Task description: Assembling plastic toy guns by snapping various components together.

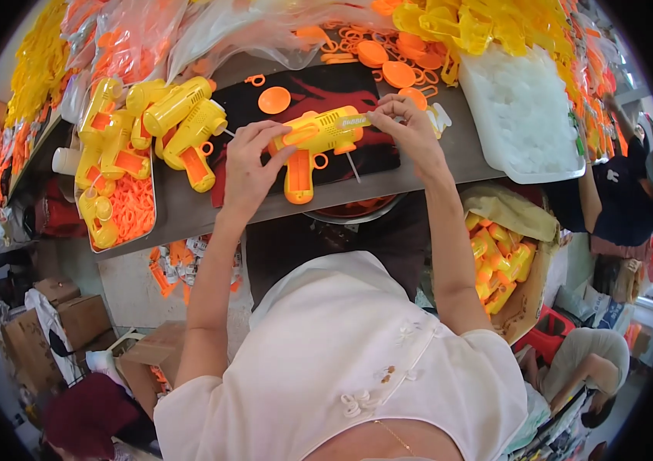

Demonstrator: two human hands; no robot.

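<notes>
A yellow toy gun (326,134) with an orange handle panel and trigger ring lies over the dark mat (380,157). My left hand (251,163) is closed around its left end, thumb low by the handle. At the barrel's right end my right hand (412,132) pinches the end of a narrow printed label (354,121) between thumb and fingers. Whether the label is fully stuck down, I cannot tell. A thin light rod (354,167) sticks out under the barrel. Beyond lie an orange disc (273,100) and a small orange ring piece (255,79).
Several yellow toy guns (180,107) are piled at left, beside a tray of orange pieces (133,203). A white tub (522,115) of translucent parts stands at right. Below the table edge (188,223), a box (522,300) holds more toy guns. Other people (618,192) are around.
</notes>
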